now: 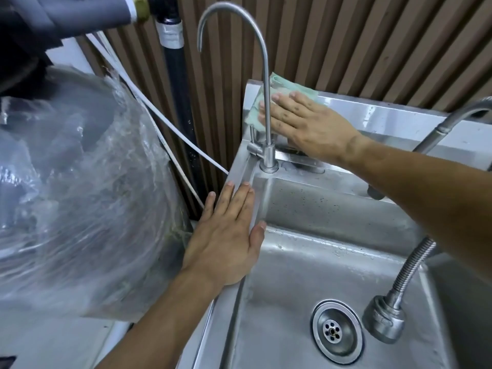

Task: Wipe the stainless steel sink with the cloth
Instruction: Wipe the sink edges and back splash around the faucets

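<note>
One cloth, two taps, one drain.
Your right hand (306, 123) presses the cloth (259, 107) flat, fingers spread, behind the gooseneck tap (262, 83); left hand (226, 235) lies open-palmed on the sink (306, 267) rim.

The gooseneck tap (266, 102) is standing right in front of the right hand (306, 123), crowding the back corner. The hose sprayer (383, 318) is hanging over the basin's right side. Around the drain (337, 332), the basin is lying open.
</note>
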Motion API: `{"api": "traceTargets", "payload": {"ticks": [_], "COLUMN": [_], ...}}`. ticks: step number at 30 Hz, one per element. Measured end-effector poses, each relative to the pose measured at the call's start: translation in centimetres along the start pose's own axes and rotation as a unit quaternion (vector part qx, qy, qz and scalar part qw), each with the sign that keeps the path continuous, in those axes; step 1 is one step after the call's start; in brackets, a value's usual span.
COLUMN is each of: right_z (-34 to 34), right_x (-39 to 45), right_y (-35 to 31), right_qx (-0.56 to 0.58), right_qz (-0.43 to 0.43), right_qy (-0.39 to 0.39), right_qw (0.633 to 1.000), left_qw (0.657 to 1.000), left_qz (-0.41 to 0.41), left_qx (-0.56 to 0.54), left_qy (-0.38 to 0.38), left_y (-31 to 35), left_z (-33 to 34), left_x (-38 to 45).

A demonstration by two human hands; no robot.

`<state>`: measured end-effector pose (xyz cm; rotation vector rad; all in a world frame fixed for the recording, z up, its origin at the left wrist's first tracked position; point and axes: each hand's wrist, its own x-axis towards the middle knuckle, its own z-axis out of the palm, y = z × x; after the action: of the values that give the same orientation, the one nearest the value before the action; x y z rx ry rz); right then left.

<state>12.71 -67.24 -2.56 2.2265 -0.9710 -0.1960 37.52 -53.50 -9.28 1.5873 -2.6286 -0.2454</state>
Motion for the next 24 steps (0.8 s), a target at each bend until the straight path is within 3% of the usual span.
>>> {"api": "traceTargets", "payload": {"ticks": [8,16,20,24], "right_z": [-0.1,0.7,1.1,0.5], "right_x": [-0.3,2.8,-0.8,-1.1], "right_y": [1.1,0.1,2.1,2.2], "right_qx": [-0.054,-0.143,-0.155,-0.18], "right_qz": [-0.078,-0.125,-0.165,-0.189], "right_qy": [-0.05,-0.019,-0.052,-0.142], "right_qw": [0.994,0.982,0.973,0.955], "left_qw": [1.0,1.0,1.0,1.0], "left_qz": [0.001,0.004,0.004,-0.005], "left_qx": [0.006,-0.001,0.013,0.021], "left_qy": [0.006,-0.003,-0.009,0.0], "left_y": [0.1,-0.2,-0.1,0.3], "left_z": [0.2,0.1,0.0,0.2], "left_x": [-0.2,-0.1,-0.1,-0.4]}}
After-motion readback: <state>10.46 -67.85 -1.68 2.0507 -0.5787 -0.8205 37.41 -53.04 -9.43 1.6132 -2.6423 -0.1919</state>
